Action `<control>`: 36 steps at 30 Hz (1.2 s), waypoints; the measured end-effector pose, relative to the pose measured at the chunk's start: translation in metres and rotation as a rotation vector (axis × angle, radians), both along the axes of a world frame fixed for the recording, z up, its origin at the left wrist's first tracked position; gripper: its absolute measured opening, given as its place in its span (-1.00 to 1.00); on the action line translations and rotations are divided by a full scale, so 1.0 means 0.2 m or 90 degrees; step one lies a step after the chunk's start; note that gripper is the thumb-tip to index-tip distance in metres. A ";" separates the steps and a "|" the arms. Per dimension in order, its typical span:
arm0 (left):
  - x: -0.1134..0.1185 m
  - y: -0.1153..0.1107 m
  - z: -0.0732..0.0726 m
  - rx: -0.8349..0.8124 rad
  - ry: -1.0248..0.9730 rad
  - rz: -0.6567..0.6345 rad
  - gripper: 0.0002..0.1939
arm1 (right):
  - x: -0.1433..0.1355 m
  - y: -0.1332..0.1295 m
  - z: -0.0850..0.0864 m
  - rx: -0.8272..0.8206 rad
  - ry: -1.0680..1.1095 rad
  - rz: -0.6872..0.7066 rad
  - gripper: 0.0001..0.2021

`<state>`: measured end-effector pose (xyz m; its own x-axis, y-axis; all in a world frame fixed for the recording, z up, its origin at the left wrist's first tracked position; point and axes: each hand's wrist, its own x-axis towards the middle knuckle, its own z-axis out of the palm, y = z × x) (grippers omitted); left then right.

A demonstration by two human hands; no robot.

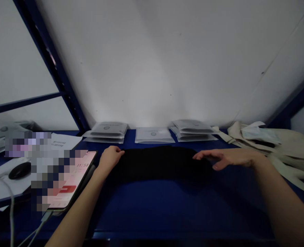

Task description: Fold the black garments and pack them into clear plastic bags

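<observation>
A dark black piece of folded fabric (pixel 158 163) lies stretched sideways across the blue table; its exact kind is too dark to make out. At its left end, my left hand (pixel 111 157) is closed, thumb and fingers pinching the fabric's edge. My right hand (pixel 221 158) hovers at the fabric's right end, thumb and fingers apart, with the fingertips over or just touching the black material. Nothing shows between the right thumb and fingers.
Behind the fabric lie frosted zip pouches (pixel 155 134), with stacks of them on the left (pixel 107 132) and right (pixel 193 129). A plugged-in phone (pixel 76 178), papers and a black mouse (pixel 20 171) are at left. Beige cloth bags (pixel 283 151) lie at right. A white wall rises behind.
</observation>
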<state>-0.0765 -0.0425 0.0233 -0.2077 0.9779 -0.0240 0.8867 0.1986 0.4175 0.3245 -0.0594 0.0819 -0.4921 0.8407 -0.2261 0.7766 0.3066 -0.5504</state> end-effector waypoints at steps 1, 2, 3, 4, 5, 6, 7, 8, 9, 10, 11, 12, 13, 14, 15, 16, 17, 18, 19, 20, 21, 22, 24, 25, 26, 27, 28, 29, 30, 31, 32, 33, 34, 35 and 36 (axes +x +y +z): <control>0.00 0.00 0.00 0.002 0.007 0.003 -0.77 | -0.01 0.00 0.00 -0.036 0.003 0.001 -0.69; 0.00 0.00 0.00 0.003 0.012 0.005 -0.77 | -0.01 0.01 -0.01 -0.084 0.011 0.001 -0.72; 0.00 0.00 -0.01 0.003 0.016 0.006 -0.77 | -0.02 0.02 -0.02 -0.119 0.018 -0.005 -0.75; 0.00 0.01 -0.01 0.002 0.020 0.005 -0.77 | -0.02 0.04 -0.03 -0.112 0.021 -0.025 -0.78; 0.00 0.01 -0.01 0.001 0.023 0.004 -0.77 | -0.02 0.05 -0.04 -0.094 0.017 -0.045 -0.78; 0.00 0.01 -0.01 0.000 0.025 0.003 -0.77 | -0.02 0.07 -0.05 -0.075 0.012 -0.064 -0.78; 0.00 0.01 -0.01 -0.001 0.027 0.003 -0.77 | -0.02 0.08 -0.06 -0.061 0.007 -0.079 -0.77; 0.00 0.01 -0.01 -0.002 0.028 0.004 -0.77 | -0.01 0.08 -0.06 -0.055 0.004 -0.090 -0.77; 0.00 0.01 -0.01 -0.002 0.027 0.005 -0.77 | 0.00 0.09 -0.07 -0.055 0.003 -0.098 -0.78; 0.00 0.01 -0.01 -0.002 0.027 0.006 -0.77 | 0.01 0.08 -0.06 -0.062 0.007 -0.101 -0.80; 0.00 0.00 -0.01 -0.002 0.026 0.007 -0.77 | 0.02 0.08 -0.06 -0.075 0.015 -0.098 -0.83; 0.00 0.00 -0.01 -0.002 0.025 0.009 -0.77 | 0.03 0.06 -0.05 -0.090 0.028 -0.087 -0.83; 0.00 0.00 -0.01 -0.003 0.025 0.010 -0.77 | 0.04 0.05 -0.04 -0.105 0.042 -0.072 -0.77; 0.00 0.00 -0.01 -0.005 0.026 0.011 -0.77 | 0.04 0.04 -0.02 -0.116 0.053 -0.056 -0.70; 0.00 0.00 -0.01 -0.006 0.029 0.012 -0.76 | 0.05 0.02 -0.01 -0.123 0.059 -0.040 -0.63; 0.00 0.00 -0.01 -0.007 0.033 0.013 -0.76 | 0.05 0.01 0.00 -0.127 0.055 -0.030 -0.59; 0.00 0.00 -0.01 -0.008 0.037 0.012 -0.76 | 0.05 0.00 0.00 -0.127 0.043 -0.026 -0.57; 0.01 0.00 -0.01 -0.008 0.042 0.012 -0.76 | 0.04 0.00 0.00 -0.124 0.023 -0.025 -0.57; 0.01 0.00 0.00 -0.007 0.046 0.012 -0.75 | 0.03 0.00 0.00 -0.117 0.000 -0.025 -0.60; 0.01 -0.01 0.00 -0.007 0.050 0.013 -0.75 | 0.03 0.00 -0.01 -0.106 -0.021 -0.023 -0.65; 0.02 -0.01 0.00 -0.008 0.054 0.014 -0.75 | 0.02 0.01 -0.01 -0.091 -0.038 -0.024 -0.72; 0.02 -0.01 0.00 -0.008 0.059 0.015 -0.75 | 0.01 0.02 -0.02 -0.075 -0.048 -0.027 -0.79; 0.02 -0.02 0.01 -0.007 0.069 0.017 -0.75 | 0.01 0.04 -0.05 -0.055 -0.048 -0.050 -0.85; 0.03 -0.02 0.01 -0.007 0.073 0.018 -0.75 | 0.02 0.05 -0.06 -0.051 -0.043 -0.072 -0.85; 0.02 -0.02 0.01 -0.007 0.078 0.018 -0.75 | 0.03 0.06 -0.07 -0.052 -0.040 -0.097 -0.85; 0.02 -0.02 0.01 -0.007 0.081 0.018 -0.75 | 0.04 0.07 -0.08 -0.053 -0.040 -0.125 -0.84; 0.02 -0.02 0.00 -0.008 0.083 0.018 -0.76 | 0.05 0.08 -0.09 -0.057 -0.043 -0.149 -0.83; 0.02 -0.02 0.00 -0.009 0.086 0.015 -0.76 | 0.06 0.08 -0.10 -0.061 -0.044 -0.171 -0.82; 0.02 -0.01 0.00 -0.008 0.087 0.012 -0.76 | 0.07 0.09 -0.11 -0.071 -0.047 -0.185 -0.81; 0.01 -0.01 0.00 -0.007 0.088 0.009 -0.76 | 0.08 0.09 -0.12 -0.085 -0.048 -0.196 -0.80; 0.01 -0.01 -0.01 -0.004 0.088 0.006 -0.76 | 0.08 0.09 -0.12 -0.101 -0.047 -0.203 -0.80; 0.01 -0.01 -0.01 -0.002 0.088 0.007 -0.76 | 0.08 0.09 -0.13 -0.116 -0.046 -0.210 -0.79; 0.01 -0.01 -0.01 0.002 0.088 0.010 -0.77 | 0.09 0.09 -0.14 -0.126 -0.044 -0.218 -0.79; 0.01 -0.01 -0.01 0.005 0.088 0.015 -0.77 | 0.09 0.10 -0.14 -0.130 -0.044 -0.226 -0.79; 0.01 -0.01 -0.01 0.009 0.088 0.021 -0.77 | 0.09 0.10 -0.15 -0.131 -0.044 -0.235 -0.79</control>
<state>-0.0748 -0.0449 0.0204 -0.2395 0.9707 0.0204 0.9294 0.2231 0.2941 0.3416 -0.0396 0.0527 -0.1452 0.8914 -0.4293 0.8507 -0.1091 -0.5142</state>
